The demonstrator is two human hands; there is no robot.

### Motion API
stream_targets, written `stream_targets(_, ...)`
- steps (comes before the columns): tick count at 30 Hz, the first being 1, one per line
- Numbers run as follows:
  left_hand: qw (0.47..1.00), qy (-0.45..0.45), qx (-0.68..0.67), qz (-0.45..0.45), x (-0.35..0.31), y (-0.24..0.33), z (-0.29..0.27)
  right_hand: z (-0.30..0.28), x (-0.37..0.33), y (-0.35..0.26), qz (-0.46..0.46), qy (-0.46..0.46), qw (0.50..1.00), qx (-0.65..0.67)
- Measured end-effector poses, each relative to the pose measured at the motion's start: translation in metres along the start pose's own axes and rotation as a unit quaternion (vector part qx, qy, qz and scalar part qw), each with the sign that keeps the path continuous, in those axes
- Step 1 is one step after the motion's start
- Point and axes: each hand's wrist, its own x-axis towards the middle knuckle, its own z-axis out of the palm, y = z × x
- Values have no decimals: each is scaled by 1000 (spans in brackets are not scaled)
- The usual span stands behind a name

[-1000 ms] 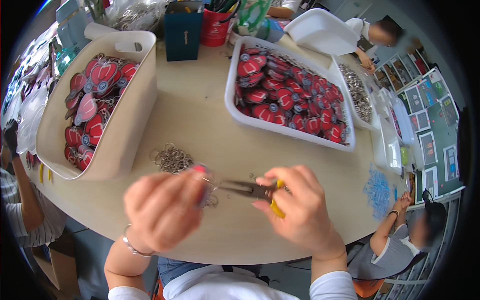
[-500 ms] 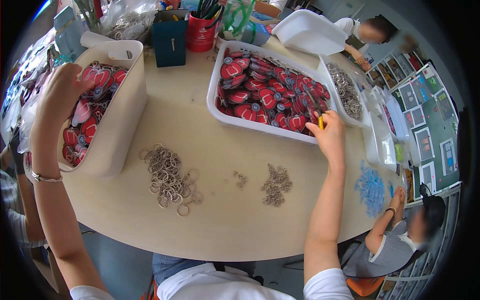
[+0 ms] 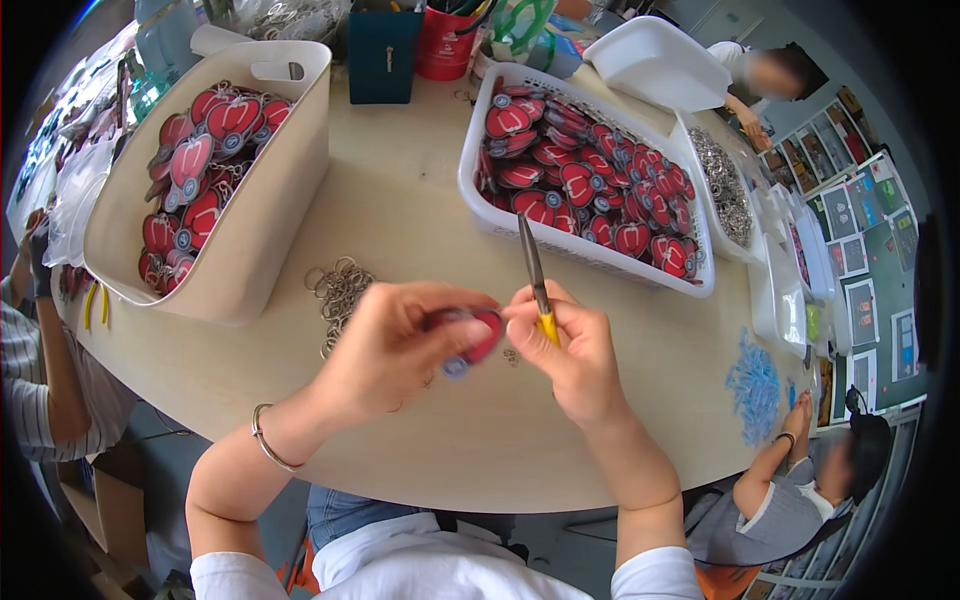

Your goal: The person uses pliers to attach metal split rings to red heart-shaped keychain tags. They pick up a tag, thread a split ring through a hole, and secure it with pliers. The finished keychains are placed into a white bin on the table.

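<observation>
Half a second ago the two hands were flung wide, the left hand [image 3: 400, 350] at the cream tub and the right hand [image 3: 570, 350] at the white basket; now they have come together over the middle of the pale wooden counter [image 3: 420, 200], close in front of the person's chest, fingertips almost touching. The left hand is closed round a flat red heart-shaped charm with a small blue disc [image 3: 470, 340] hanging at its lower edge, so a fresh piece seems to have been fetched and brought in for work. The right hand is clamped on the yellow handles of slim metal pliers [image 3: 535, 275], which it also held a second ago. The pliers stand nearly upright in the picture, their long axis running away from the person, the closed dark nose pointing toward the far basket and leaning slightly left; the handles sit buried in the fist. The charm lies between the two hands, just left of the plier handles, with its broad face turned partly toward the right hand. Just beyond the left hand, a loose heap of steel split rings [image 3: 340, 290] rests on the counter. Farther left stands the cream plastic tub [image 3: 270, 200] of red charms, and beyond the right hand the white slotted basket [image 3: 600, 255] of the same charms, with a tray of small metal links [image 3: 722, 190] to its right.
</observation>
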Motion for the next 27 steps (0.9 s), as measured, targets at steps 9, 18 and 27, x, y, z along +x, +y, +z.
stream_targets(9, 972, 234, -35, 4, -4, -10, -31, 24, -7, 26, -74, -81, 879, -463)
stream_targets(18, 971, 237, 31, 0, -5, -9, -32, 25, -6, 39, -100, -72, 879, -462)
stream_targets(27, 963, 266, 22, 25, -6, -8, -29, 32, -8, 45, -103, -61, 880, -459)
